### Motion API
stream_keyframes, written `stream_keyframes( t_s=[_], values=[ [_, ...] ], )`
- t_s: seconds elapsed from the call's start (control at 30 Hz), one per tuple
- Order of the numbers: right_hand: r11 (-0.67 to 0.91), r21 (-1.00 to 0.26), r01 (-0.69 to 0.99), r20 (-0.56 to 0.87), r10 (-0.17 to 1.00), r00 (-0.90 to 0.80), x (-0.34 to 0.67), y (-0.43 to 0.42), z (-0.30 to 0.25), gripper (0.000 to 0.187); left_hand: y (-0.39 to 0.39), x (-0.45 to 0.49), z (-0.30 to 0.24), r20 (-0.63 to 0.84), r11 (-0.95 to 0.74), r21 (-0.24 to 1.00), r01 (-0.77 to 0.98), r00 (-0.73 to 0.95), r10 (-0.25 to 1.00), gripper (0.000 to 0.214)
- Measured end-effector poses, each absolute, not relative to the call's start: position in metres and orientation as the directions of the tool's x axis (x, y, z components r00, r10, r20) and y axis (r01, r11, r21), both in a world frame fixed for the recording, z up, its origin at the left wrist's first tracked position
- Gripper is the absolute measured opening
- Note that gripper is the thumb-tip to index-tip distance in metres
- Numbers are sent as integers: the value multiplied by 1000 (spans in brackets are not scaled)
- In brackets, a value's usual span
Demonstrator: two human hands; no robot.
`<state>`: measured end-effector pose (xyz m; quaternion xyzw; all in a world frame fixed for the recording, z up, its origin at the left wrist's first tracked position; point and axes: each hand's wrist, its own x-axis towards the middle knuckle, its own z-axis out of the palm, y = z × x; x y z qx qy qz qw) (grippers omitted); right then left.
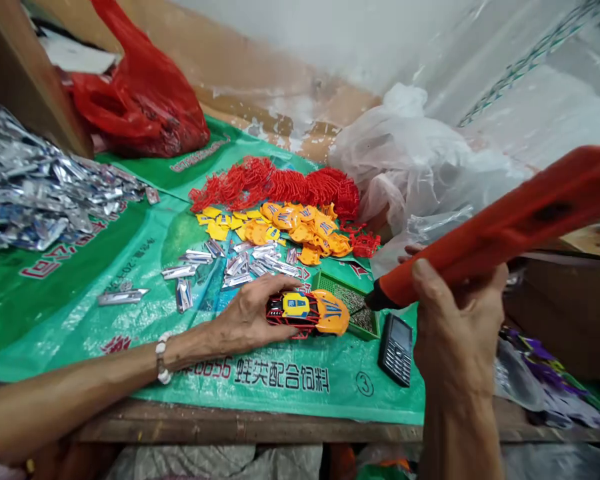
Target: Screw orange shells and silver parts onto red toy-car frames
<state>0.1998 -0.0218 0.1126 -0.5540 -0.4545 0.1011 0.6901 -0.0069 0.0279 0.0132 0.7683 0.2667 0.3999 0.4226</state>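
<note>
Worktop (220, 425) first: a printed green sheet (360, 408) covers it, probably to keep parts clean and easy to spot. Bulk silver heap (45, 193) at far left, likely kept aside as stock. Red frames (305, 190) lie along the back, orange shells (310, 230) and yellow panels (217, 227) before them, loose silver strips (237, 265) nearer you; sorted by kind, seemingly so each is quick to reach.

Red tool (485, 231), apparently a powered screwdriver: your right hand (457, 317) wraps its body, thumb laid along the side. You slant it down and leftward, which brings its nose to the green tray (377, 327).

Toy car (296, 305): top up, just left of the tool's nose, its front overlapping the tray in view; contact with the tray, cannot tell. Your left hand (243, 313) pinches its rear half, fingers over the far flank, thumb along the near one. Orange front juts clear of that grip, presumably leaving room for the tool.

Smallest: metal bits (353, 293) in the tray, probably screws, close by the tool's tip.
</note>
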Motion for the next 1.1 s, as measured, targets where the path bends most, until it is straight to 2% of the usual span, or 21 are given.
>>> stream_keyframes(
  t_s=[0.1,0.17,0.2,0.27,0.33,0.4,0.57,0.7,0.77,0.9,1.1],
  values=[
    [349,-838,420,545,492,679,196,-34,89,70,31,-15,35,185,-206,979,-11,483,856,60],
    [325,-858,398,509,433,744,185,-42,73,56,31,-17,44,98,-28,988,-151,481,871,66],
    [281,-893,352,449,503,739,178,-46,65,45,31,-17,46,71,42,976,-216,493,867,68],
    [135,-969,206,233,777,584,162,-49,53,36,30,-17,46,38,144,944,-296,534,845,65],
    [58,-996,67,81,911,405,149,-48,47,40,30,-16,42,32,185,927,-325,562,827,57],
    [60,-998,-20,49,934,354,142,-43,44,41,30,-16,39,49,184,925,-332,587,808,50],
    [64,-996,-63,37,931,362,148,-31,46,34,28,-15,34,24,228,930,-290,663,748,53],
    [79,-992,-100,38,932,360,154,-26,41,29,31,-15,38,-25,238,936,-260,624,781,51],
    [85,-987,-136,30,930,365,159,-25,37,27,38,-19,40,-64,286,906,-311,568,820,47],
    [98,-971,-219,-1,911,413,174,-29,29,21,57,-30,42,-187,434,749,-501,468,864,35],
    [101,-963,-250,-13,910,415,183,-32,23,14,56,-30,40,-206,453,733,-508,468,859,35]
  ],
)
